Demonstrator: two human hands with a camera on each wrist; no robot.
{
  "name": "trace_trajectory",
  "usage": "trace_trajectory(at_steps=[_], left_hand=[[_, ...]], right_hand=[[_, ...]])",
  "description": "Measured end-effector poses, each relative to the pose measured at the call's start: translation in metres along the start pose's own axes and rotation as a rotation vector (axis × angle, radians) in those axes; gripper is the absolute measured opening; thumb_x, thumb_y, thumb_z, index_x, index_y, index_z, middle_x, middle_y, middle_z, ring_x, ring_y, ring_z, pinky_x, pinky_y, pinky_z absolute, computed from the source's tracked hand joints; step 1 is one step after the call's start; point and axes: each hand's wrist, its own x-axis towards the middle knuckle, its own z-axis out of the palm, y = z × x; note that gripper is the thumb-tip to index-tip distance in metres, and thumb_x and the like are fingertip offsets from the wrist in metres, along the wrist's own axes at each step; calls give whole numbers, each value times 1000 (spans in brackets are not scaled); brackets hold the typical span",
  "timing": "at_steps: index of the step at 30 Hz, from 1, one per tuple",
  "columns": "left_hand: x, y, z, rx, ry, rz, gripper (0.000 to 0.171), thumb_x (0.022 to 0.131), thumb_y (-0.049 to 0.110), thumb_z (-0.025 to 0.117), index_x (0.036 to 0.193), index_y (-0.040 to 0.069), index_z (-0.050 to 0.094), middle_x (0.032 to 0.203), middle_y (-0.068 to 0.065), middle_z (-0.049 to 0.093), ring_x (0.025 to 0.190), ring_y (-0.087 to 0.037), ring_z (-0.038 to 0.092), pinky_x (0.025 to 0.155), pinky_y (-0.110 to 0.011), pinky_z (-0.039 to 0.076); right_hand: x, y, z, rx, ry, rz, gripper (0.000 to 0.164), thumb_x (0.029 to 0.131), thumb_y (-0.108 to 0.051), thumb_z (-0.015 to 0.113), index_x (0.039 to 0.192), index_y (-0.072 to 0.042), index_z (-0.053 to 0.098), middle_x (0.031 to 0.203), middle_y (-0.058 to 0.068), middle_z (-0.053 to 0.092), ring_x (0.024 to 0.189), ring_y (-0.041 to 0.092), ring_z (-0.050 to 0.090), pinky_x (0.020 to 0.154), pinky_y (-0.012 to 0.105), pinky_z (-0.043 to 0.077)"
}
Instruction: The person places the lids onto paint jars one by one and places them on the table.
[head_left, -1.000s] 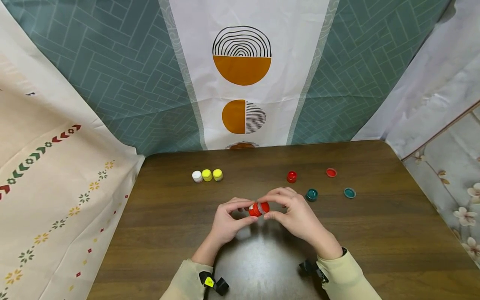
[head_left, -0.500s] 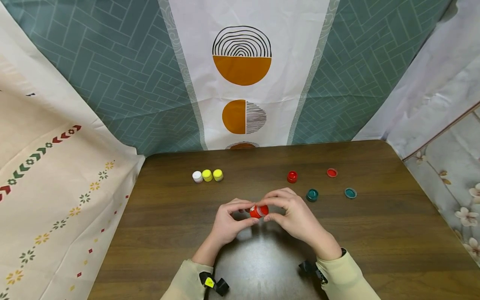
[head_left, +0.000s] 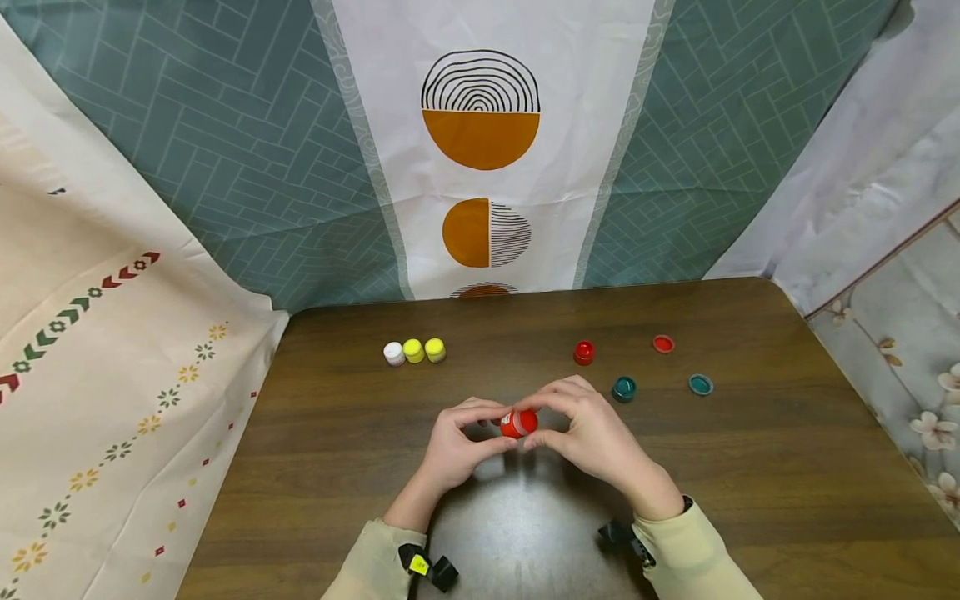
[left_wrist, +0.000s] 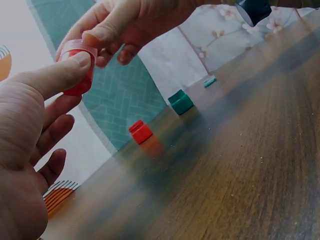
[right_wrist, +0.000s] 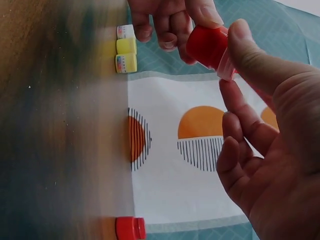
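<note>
Above the middle of the table, a small red paint jar [head_left: 517, 424] is held tilted, its lid end toward the right. My left hand [head_left: 456, 443] grips the jar's body between thumb and fingers. At the other end, my right hand [head_left: 592, 423] has thumb and index finger at the rim of the lid [right_wrist: 226, 67], pinching it from both sides. The right wrist view shows the jar's red body [right_wrist: 206, 46] beside the left fingertips. In the left wrist view the left thumb lies along the jar [left_wrist: 82, 82].
A second red jar [head_left: 583, 353] and a green jar [head_left: 623, 389] stand uncapped beyond my right hand. A red lid [head_left: 663, 344] and a green lid [head_left: 701, 385] lie farther right. One white jar [head_left: 393, 353] and two yellow jars [head_left: 423, 351] stand back left.
The jar has turned slightly, with its lid end facing the head camera more. My right thumb and index finger have shifted a little around the lid. My left hand has hardly moved.
</note>
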Motion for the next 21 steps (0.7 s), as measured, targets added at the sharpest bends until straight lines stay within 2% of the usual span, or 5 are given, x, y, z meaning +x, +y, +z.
trace_trajectory(at_steps=[6,12,16,19,21], left_hand=[[-1,-1,-1,-3,-9,-23,35,80,1,94,114,6,84,111,-4,80,97,-19,70,79,-46,55],[-1,-2,-2,1,-6,-35,35,81,3,93,115,7,84,111,-3,80,97,-20,69,78,-46,54],[0,0,-3,5,-5,-51,35,82,5,93,116,9,84,112,-2,80,97,-22,69,78,-46,54],[0,1,-4,9,1,-78,35,83,6,93,117,11,84,113,0,79,97,-22,69,79,-49,55],[-1,2,-4,9,7,-96,35,83,6,93,117,11,84,114,0,79,97,-22,69,79,-51,54]], right_hand=[[0,-3,3,-94,5,70,39,76,-43,96,106,-27,78,96,-17,67,102,10,58,81,35,54],[0,-5,4,-199,-14,125,43,76,-58,91,99,-25,75,89,-12,64,93,10,55,72,31,51],[-1,-2,2,-192,-37,97,56,79,-61,88,119,-24,76,100,-11,68,101,13,57,79,35,54],[-2,1,-2,-137,-63,51,63,84,-54,87,139,-27,70,118,-10,68,116,16,59,91,41,56],[-3,3,-5,-101,-78,10,63,88,-47,87,145,-29,67,127,-10,66,123,17,58,97,44,55]])
